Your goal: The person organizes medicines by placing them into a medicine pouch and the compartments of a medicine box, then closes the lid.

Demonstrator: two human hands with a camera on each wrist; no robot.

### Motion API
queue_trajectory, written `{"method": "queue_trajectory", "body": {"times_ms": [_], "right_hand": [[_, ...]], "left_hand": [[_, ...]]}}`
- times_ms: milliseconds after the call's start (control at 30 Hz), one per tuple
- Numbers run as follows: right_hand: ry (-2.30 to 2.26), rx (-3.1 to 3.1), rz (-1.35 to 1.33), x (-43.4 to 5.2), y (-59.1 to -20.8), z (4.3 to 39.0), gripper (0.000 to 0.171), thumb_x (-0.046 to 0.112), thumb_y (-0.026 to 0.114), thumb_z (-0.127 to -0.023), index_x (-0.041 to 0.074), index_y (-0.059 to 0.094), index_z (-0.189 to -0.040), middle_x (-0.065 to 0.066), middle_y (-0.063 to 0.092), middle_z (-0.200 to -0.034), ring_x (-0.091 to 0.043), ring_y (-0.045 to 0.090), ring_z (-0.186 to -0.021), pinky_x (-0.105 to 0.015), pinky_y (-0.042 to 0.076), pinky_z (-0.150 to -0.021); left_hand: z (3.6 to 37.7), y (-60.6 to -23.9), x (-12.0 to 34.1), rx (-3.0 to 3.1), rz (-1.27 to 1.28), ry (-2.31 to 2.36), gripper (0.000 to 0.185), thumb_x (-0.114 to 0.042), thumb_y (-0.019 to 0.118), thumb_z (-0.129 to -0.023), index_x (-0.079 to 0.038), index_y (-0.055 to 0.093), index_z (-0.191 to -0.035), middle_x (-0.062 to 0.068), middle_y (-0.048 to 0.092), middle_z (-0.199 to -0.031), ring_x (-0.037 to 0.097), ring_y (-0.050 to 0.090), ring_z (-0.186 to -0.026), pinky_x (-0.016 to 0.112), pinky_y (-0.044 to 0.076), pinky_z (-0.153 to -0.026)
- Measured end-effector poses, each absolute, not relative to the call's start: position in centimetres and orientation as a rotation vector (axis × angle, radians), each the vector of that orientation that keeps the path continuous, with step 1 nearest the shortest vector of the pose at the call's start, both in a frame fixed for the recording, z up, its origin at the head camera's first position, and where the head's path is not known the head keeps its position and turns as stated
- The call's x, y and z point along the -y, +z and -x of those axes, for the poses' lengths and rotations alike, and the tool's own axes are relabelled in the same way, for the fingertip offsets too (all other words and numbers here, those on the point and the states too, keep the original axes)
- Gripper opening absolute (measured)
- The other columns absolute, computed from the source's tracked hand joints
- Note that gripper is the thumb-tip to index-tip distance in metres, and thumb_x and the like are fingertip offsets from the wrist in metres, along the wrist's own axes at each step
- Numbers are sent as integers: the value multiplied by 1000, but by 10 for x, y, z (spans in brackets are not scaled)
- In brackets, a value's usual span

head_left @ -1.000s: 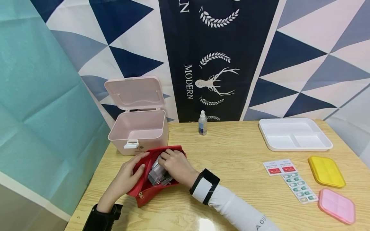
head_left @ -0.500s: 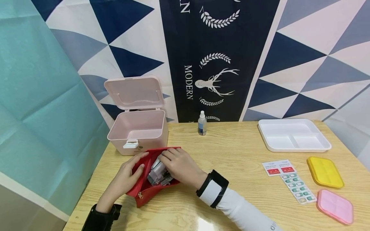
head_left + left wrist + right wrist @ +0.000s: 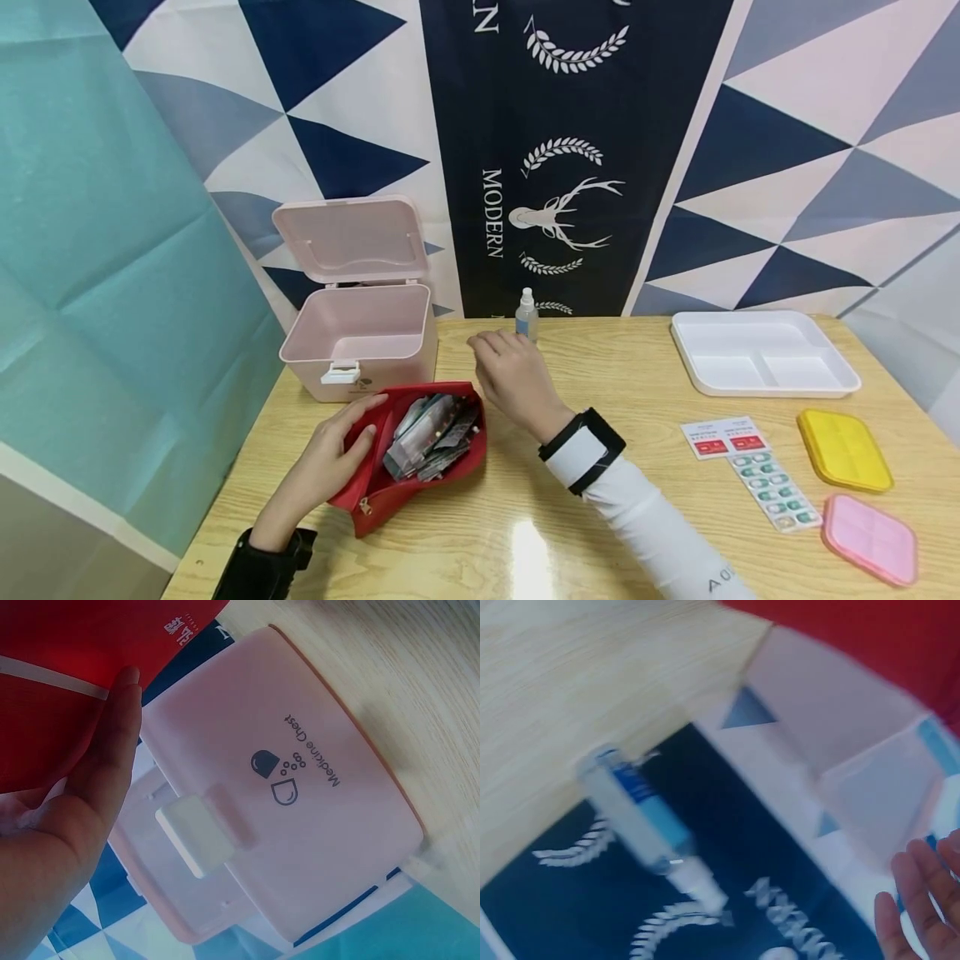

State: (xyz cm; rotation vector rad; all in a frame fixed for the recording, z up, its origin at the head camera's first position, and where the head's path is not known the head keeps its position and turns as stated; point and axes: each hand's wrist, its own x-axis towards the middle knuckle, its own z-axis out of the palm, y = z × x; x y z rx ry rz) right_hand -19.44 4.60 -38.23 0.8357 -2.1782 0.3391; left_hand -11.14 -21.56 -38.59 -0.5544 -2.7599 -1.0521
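Observation:
In the head view a red zip pouch (image 3: pixel 386 507) gapes on the table, stuffed with blister packs and small packets (image 3: pixel 431 442). My left hand (image 3: pixel 330 454) grips its left edge, thumb at the opening; the left wrist view shows a finger (image 3: pixel 112 742) along the red side. My right hand (image 3: pixel 517 379) is raised right of the pouch with nothing in it, fingers loosely extended. Just beyond it stands a small clear bottle (image 3: pixel 527 315) with a white cap and blue label, its base hidden by that hand in the head view.
A pink medicine chest (image 3: pixel 393 372) stands lid up behind the pouch. On the right lie a white divided tray (image 3: pixel 780 386), a red-and-white packet (image 3: pixel 720 433), a capsule blister pack (image 3: pixel 776 490), a yellow pill case (image 3: pixel 843 448) and a pink pill case (image 3: pixel 870 537).
My right hand has left the pouch and moved up and right toward the bottle, uncovering the packs inside. My left hand keeps its place on the pouch.

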Motion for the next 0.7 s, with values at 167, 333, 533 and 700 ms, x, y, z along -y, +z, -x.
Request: {"method": "queue_trajectory", "body": {"times_ms": [167,333,533,700], "right_hand": [[335,2275,-686,-61,-395,219,23,7,58,-81,3,61,-103,-10,65,-98,-24,61,-90,-36,51,-72],[354,2375,-555,-75,-401,243,29,5,58,-81,0,58,-109,-16,61,-105,-32,58,-94,-42,50,-77],[360,2519,-397,-84,-402,262,39,11,59,-84,0,51,-121,-21,50,-119,-37,51,-102,-49,49,-78],[369,2634,-368,-85,-400,269,52,14,60,-85,1,42,-132,-23,43,-130,-40,47,-110,-52,48,-81]], "left_hand": [[112,-386,216,2761,554,-1059,43,1,53,-87,-9,50,-129,11,53,-127,25,56,-107,43,50,-85],[113,-387,215,2755,555,-1066,43,1,53,-87,-9,50,-129,11,53,-128,25,56,-108,43,49,-87],[113,-388,215,2747,555,-1060,43,1,53,-87,-8,50,-128,11,53,-128,25,56,-108,44,49,-87],[114,-387,215,2751,546,-1063,42,0,53,-87,-9,50,-129,11,53,-128,26,55,-110,45,48,-89]]}}
